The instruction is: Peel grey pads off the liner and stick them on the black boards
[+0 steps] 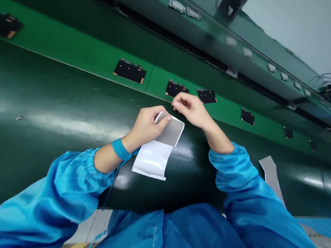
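Observation:
My left hand (147, 125) is closed on a grey sheet with a white border (173, 132), the thumb pressed on its face. From the lower edge of that sheet hangs a glossy white strip (153, 157) that looks like backing film, its bottom end curled. Just up and to the right, my right hand (191, 110) is raised with its fingers curled together. Whatever they may pinch is too small or hidden to make out. Behind this hand lie a flat black board (177, 89) and another black board (207, 96), partly covered by it.
More black boards lie along the bright green strip, including one at left (130, 71) and one at right (247, 116). A grey strip (272, 176) rests on the dark green bench to the right. Several small pale parts (177, 5) sit on the raised shelf.

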Demonstrator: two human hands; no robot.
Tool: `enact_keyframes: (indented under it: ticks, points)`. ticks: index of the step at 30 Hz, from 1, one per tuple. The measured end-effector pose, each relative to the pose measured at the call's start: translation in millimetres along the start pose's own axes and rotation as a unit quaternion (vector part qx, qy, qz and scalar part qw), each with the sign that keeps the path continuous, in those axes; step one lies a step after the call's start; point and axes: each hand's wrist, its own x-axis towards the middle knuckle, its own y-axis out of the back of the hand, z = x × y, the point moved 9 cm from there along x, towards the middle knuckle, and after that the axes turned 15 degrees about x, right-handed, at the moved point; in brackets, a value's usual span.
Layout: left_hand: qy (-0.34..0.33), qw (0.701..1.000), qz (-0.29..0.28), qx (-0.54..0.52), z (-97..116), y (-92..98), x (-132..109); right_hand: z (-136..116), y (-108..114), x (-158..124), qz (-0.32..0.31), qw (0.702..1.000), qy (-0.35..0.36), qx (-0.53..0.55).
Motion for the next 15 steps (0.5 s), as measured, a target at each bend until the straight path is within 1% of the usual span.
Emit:
enact_keyframes:
  ticks: [1,2,3,5,7,9,12,15]
  points:
    - [0.002,1.0,0.0,-0.002,-0.8,-1.0,0.1,-4.9,-3.9,-15.7,-0.013,0.999,0.001,0.041]
    - [0.003,1.0,-0.003,-0.005,-1.3,-2.4,0.0,-9.0,-6.3,-28.9,-0.013,0.998,0.002,0.063]
    - [0.005,1.0,-0.01,-0.01,-1.5,-4.1,-0.3,-12.3,-6.9,-39.1,0.001,0.998,0.003,0.068]
    - [0.014,0.999,-0.028,-0.033,-2.1,-7.5,-1.1,-17.4,-6.5,-50.4,0.038,0.998,0.014,0.048]
    - [0.028,0.997,-0.044,-0.062,-3.5,-9.7,-2.2,-22.4,-7.7,-52.4,0.057,0.997,0.037,0.023]
    - [0.041,0.995,-0.047,-0.079,-4.9,-9.6,-2.9,-27.0,-8.6,-50.6,0.066,0.996,0.061,-0.002]
    - [0.041,0.997,-0.034,-0.061,-5.3,-7.0,-3.1,-33.4,-7.7,-50.5,0.088,0.991,0.088,-0.046]
    - [0.027,0.999,-0.029,-0.035,-3.1,-6.7,-3.0,-36.9,-11.3,-53.8,0.096,0.987,0.1,-0.084]
